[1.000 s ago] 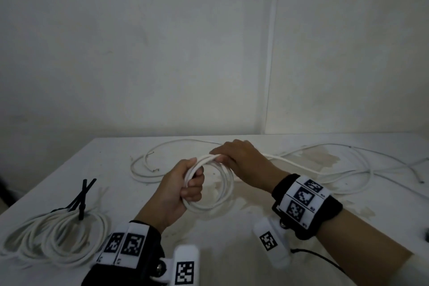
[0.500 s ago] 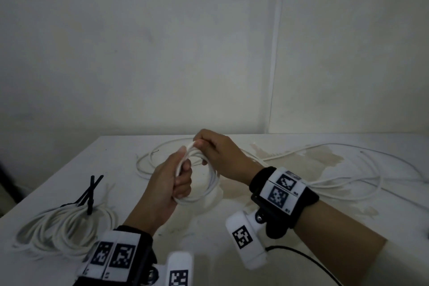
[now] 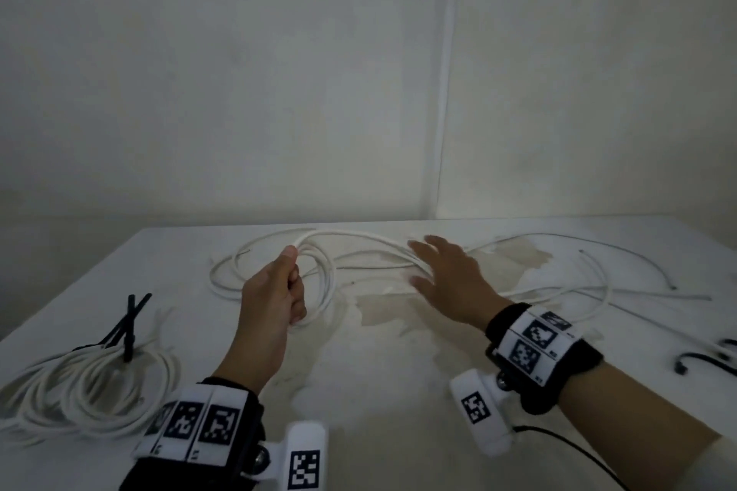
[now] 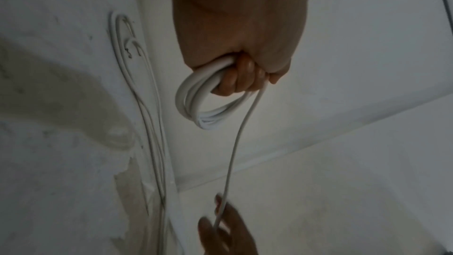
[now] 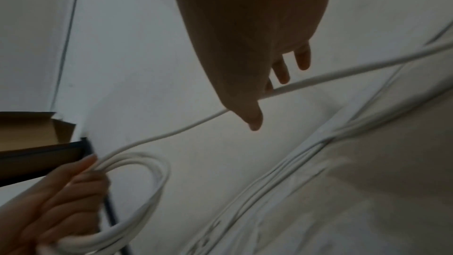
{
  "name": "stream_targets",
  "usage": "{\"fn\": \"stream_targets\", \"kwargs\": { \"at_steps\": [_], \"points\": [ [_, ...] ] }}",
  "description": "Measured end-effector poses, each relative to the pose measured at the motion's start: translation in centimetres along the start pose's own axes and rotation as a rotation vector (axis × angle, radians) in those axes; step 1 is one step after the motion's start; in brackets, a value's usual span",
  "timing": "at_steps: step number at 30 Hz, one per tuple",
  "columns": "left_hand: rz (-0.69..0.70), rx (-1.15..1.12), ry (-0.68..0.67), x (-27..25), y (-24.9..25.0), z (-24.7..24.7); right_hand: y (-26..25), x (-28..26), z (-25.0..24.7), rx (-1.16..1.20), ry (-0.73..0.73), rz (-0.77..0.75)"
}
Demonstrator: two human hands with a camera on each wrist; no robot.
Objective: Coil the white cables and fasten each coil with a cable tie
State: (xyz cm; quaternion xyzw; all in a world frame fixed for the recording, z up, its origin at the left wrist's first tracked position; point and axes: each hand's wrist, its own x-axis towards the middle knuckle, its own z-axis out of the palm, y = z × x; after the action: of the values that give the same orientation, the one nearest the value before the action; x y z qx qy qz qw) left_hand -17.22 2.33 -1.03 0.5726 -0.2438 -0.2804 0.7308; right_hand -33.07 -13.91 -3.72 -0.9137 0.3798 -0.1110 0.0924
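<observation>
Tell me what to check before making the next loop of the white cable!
1. Left hand grips the coil: ok.
2. Right hand has hold of the free cable strand: not ok, fingers are spread; the strand only runs past them.
3. Strand from coil to right hand is untangled: ok.
4. Loose cable on the table is knot-free: cannot tell.
5. Black cable ties are nearby: ok.
6. Finished coil is tied and aside: ok.
</observation>
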Motion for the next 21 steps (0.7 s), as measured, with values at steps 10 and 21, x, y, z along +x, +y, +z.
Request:
{"fn": "stream_targets", "kwargs": {
  "at_steps": [10,21],
  "points": [
    [0.083,-0.014,0.000,-1.1,0.2,4.8,10.5,-3.7,-0.4,-0.092,-0.159,0.412],
    [0.157,-0.020,-0.015,-2.2,0.9,5.9,9.3,-0.8,-0.2,0.096,-0.034,0.399]
  ]
}}
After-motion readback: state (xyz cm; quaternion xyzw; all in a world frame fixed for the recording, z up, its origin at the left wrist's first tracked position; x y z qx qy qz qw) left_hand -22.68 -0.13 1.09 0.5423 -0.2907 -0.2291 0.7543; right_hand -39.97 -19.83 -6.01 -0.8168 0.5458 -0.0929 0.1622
